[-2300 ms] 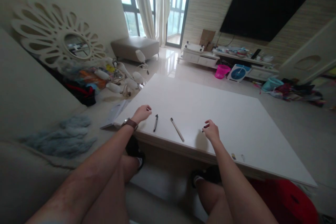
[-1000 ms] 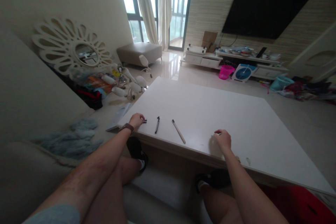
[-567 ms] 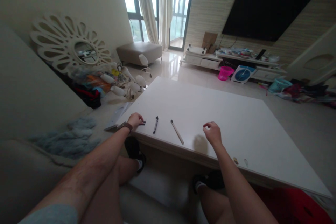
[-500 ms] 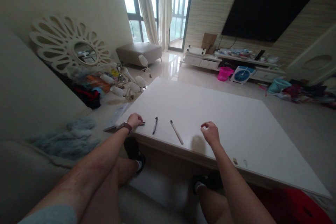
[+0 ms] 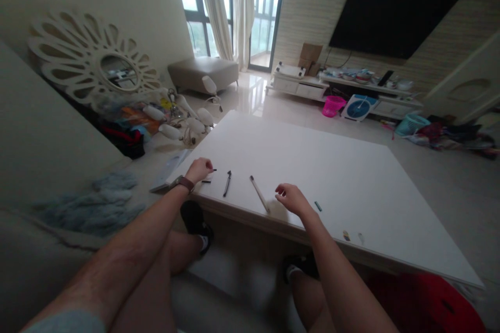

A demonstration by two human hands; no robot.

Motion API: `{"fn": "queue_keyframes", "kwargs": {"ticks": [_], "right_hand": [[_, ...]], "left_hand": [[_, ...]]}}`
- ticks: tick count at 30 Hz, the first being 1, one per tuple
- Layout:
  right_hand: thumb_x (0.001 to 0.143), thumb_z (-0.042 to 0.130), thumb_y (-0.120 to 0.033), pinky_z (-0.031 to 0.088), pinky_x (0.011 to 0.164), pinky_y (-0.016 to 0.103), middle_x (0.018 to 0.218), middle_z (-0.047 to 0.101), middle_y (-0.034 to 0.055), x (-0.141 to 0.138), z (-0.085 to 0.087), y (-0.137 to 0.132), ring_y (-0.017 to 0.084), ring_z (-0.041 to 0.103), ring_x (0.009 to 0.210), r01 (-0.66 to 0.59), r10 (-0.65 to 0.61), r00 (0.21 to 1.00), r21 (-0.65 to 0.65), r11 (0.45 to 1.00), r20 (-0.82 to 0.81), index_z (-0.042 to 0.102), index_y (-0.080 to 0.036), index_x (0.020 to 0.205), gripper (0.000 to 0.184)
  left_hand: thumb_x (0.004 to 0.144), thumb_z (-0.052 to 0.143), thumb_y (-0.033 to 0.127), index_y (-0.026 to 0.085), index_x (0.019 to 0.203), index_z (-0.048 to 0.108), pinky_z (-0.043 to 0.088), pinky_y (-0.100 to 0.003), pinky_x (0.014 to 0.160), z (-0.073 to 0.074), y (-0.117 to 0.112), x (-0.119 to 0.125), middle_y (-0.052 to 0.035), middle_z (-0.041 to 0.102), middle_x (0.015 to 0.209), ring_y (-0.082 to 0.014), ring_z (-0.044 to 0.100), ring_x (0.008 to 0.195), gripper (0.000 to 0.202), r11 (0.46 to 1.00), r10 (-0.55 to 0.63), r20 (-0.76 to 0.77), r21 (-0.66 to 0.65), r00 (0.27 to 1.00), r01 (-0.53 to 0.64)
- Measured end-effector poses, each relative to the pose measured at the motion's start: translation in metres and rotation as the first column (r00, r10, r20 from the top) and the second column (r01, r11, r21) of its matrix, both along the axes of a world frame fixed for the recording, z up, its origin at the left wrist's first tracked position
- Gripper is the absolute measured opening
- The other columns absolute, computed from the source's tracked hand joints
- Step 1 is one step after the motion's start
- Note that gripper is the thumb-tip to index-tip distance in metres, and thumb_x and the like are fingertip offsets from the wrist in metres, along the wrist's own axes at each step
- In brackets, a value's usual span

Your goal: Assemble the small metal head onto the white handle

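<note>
Over the table's near left part, my left hand point(image 5: 200, 169) is closed in a pinch, with the end of a small dark stick point(image 5: 214, 170) showing at its fingertips. Another short dark piece point(image 5: 206, 182) lies just below that hand. To its right are a slim dark tool with a wider head point(image 5: 227, 184) and a pale pen-like stick with a dark tip point(image 5: 259, 194). My right hand point(image 5: 292, 199) hovers right of the pale stick, fingers bent but apart, nothing visible in them. Beyond it lies a short green stick point(image 5: 318, 206).
The white table point(image 5: 351, 166) carries a small yellow-and-dark item point(image 5: 346, 235) and a small clear item point(image 5: 361, 238) near its front edge. A red item point(image 5: 433, 302) is at lower right. A lamp with white shades point(image 5: 195, 125) stands beyond the left edge.
My right hand has moved left toward the pale stick, and the green stick now shows beside its wrist. My left hand has lifted slightly, showing the dark stick and the dark piece apart.
</note>
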State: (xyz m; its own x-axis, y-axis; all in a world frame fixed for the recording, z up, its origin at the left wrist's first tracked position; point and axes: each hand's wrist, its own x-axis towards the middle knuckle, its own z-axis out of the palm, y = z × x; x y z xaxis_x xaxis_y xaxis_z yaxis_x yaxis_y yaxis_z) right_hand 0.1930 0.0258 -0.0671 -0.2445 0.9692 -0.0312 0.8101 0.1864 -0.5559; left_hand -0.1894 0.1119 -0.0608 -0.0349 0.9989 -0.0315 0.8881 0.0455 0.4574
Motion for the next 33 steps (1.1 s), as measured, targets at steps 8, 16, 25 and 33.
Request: {"fn": "queue_keyframes", "kwargs": {"ticks": [8, 16, 25, 33], "right_hand": [[0.084, 0.060, -0.018, 0.046, 0.084, 0.029, 0.113, 0.063, 0.0078, -0.032, -0.022, 0.000, 0.016, 0.062, 0.084, -0.111, 0.117, 0.992, -0.104, 0.988, 0.051, 0.065, -0.023, 0.125, 0.042], [0.081, 0.065, -0.020, 0.045, 0.090, 0.029, 0.114, 0.062, 0.0097, -0.067, -0.026, 0.007, 0.020, 0.062, 0.099, -0.165, 0.177, 0.981, -0.135, 0.977, 0.084, 0.071, -0.020, 0.112, 0.031], [0.085, 0.063, -0.022, 0.046, 0.092, 0.033, 0.107, 0.063, 0.0084, -0.082, -0.014, 0.011, 0.020, 0.061, 0.101, -0.080, 0.080, 0.996, -0.017, 0.997, 0.041, 0.069, -0.019, 0.104, 0.020], [0.081, 0.070, -0.029, 0.055, 0.070, 0.030, 0.095, 0.069, 0.0052, -0.097, 0.030, 0.005, 0.016, 0.066, 0.078, 0.063, -0.002, 0.876, 0.111, 0.992, -0.482, 0.063, -0.021, 0.104, 0.026]], "left_hand": [[0.081, 0.067, 0.020, 0.019, 0.097, 0.073, 0.049, -0.024, 0.069, 0.037, -0.026, 0.079, -0.0009, 0.076, 0.083, -0.0125, 0.067, 0.062, 0.017, 0.969, -0.244, 0.190, 0.086, 0.951, 0.231], [0.075, 0.067, 0.012, 0.018, 0.084, 0.081, 0.050, -0.027, 0.073, 0.037, -0.032, 0.082, -0.0051, 0.077, 0.076, -0.0176, 0.070, 0.071, 0.017, 0.966, -0.255, 0.268, 0.102, 0.929, 0.236], [0.075, 0.070, 0.020, 0.015, 0.083, 0.079, 0.053, -0.028, 0.071, 0.042, -0.029, 0.084, -0.0083, 0.078, 0.082, -0.0189, 0.071, 0.077, 0.012, 0.977, -0.213, 0.488, 0.086, 0.846, 0.196], [0.067, 0.075, 0.014, 0.014, 0.099, 0.072, 0.056, -0.030, 0.077, 0.032, -0.042, 0.102, -0.0101, 0.075, 0.103, -0.0200, 0.071, 0.088, 0.032, 0.959, -0.206, 0.730, 0.018, 0.652, 0.283]]}}
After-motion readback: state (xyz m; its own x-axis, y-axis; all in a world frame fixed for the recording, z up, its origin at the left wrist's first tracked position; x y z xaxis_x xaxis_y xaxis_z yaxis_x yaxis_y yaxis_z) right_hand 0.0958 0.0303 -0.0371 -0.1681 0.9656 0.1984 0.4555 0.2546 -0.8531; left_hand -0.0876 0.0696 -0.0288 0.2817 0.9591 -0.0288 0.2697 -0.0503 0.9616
